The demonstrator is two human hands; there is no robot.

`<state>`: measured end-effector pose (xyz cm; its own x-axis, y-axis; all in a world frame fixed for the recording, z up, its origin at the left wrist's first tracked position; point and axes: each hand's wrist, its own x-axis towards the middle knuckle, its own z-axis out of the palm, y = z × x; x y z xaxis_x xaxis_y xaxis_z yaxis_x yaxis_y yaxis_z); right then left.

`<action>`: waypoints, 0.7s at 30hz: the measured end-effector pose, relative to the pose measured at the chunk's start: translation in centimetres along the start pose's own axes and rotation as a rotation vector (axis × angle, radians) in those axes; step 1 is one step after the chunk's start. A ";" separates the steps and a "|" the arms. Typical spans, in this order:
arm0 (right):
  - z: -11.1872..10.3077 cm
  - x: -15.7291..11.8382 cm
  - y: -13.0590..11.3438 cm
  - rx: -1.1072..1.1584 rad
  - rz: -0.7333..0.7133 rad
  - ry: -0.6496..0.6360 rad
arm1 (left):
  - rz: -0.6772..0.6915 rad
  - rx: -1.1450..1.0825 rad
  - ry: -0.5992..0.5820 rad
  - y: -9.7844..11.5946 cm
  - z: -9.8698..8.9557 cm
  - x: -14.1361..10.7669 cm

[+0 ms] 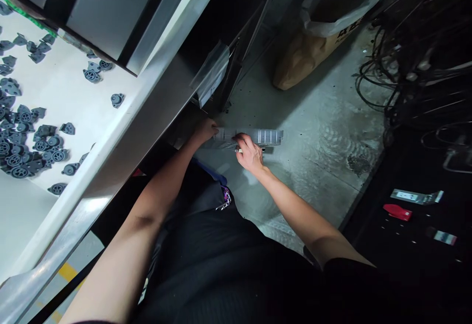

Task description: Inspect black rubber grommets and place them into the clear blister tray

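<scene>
A sheet with a printed grid [270, 136], seemingly in a clear plastic sleeve, is seen at a steep slant in front of my body. My left hand [206, 130] is closed at its left end, with the fingertips partly in shadow. Over the sheet's near edge, my right hand [250, 154] is closed round a slim pen [239, 150]. The pen's light end shows at the fingers, and most of it is hidden by the hand.
On the left, a white-topped table [92, 122] bears many small dark grey moulded parts [22, 152]. A brown paper sack [306, 58] stands on the floor ahead. Black cables [372, 78] hang at right. A red object [397, 212] lies on a black surface.
</scene>
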<state>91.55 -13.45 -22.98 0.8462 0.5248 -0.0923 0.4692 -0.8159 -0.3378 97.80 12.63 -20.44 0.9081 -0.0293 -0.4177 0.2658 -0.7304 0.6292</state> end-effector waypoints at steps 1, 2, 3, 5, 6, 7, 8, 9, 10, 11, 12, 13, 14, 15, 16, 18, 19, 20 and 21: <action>-0.1 0.2 -0.3 -0.005 0.019 -0.002 | 0.001 0.003 -0.002 0.0 0.1 -0.1; -0.2 0.4 -0.5 -0.010 0.036 -0.004 | -0.001 0.007 -0.004 0.0 0.2 -0.1; -0.4 0.5 -0.8 -0.017 0.051 -0.007 | -0.004 0.011 -0.007 0.0 0.3 -0.2; -0.7 0.7 -1.2 -0.032 0.071 -0.021 | -0.015 0.017 -0.012 0.0 0.5 -0.5; -0.8 0.8 -1.4 -0.040 0.076 -0.033 | -0.021 0.019 -0.014 0.0 0.6 -0.6; -1.0 0.9 -1.6 -0.047 0.077 -0.048 | -0.027 0.021 -0.013 0.0 0.6 -0.7; -1.1 1.0 -1.7 -0.055 0.076 -0.067 | -0.031 0.023 -0.011 0.0 0.6 -0.8; -1.3 1.1 -1.8 -0.062 0.072 -0.087 | -0.035 0.025 -0.007 0.1 0.7 -0.9; -1.5 1.1 -1.9 -0.070 0.068 -0.109 | -0.035 0.027 -0.002 0.1 0.6 -1.0; -1.6 1.2 -2.0 -0.078 0.064 -0.130 | -0.034 0.028 0.005 0.2 0.6 -1.1; -1.8 1.2 -2.2 -0.086 0.060 -0.151 | -0.032 0.029 0.014 0.3 0.6 -1.3; -2.0 1.2 -2.3 -0.095 0.055 -0.172 | -0.027 0.028 0.025 0.4 0.5 -1.4; -2.2 1.1 -2.5 -0.105 0.051 -0.191 | -0.020 0.026 0.039 0.5 0.5 -1.5; -2.4 1.0 -2.7 -0.114 0.046 -0.212 | -0.013 0.023 0.056 0.6 0.4 -1.6; -2.7 0.8 -2.9 -0.123 0.040 -0.234 | -0.006 0.020 0.074 0.7 0.3 -1.7; -3.0 0.4 -3.5 -0.141 0.029 -0.286 | 0.007 0.014 0.109 0.9 0.1 -1.8; -3.2 0.2 -3.8 -0.150 0.023 -0.317 | 0.014 0.012 0.126 0.9 -0.1 -1.8; -3.3 -0.1 -4.2 -0.159 0.016 -0.352 | 0.020 0.010 0.141 1.0 -0.2 -1.8; -3.4 -0.4 -4.6 -0.168 0.008 -0.390 | 0.025 0.009 0.156 1.1 -0.3 -1.7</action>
<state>89.87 -10.70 -18.20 0.7063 0.5443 -0.4526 0.5248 -0.8317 -0.1813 96.62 12.10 -18.83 0.9538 0.0582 -0.2947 0.2403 -0.7366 0.6322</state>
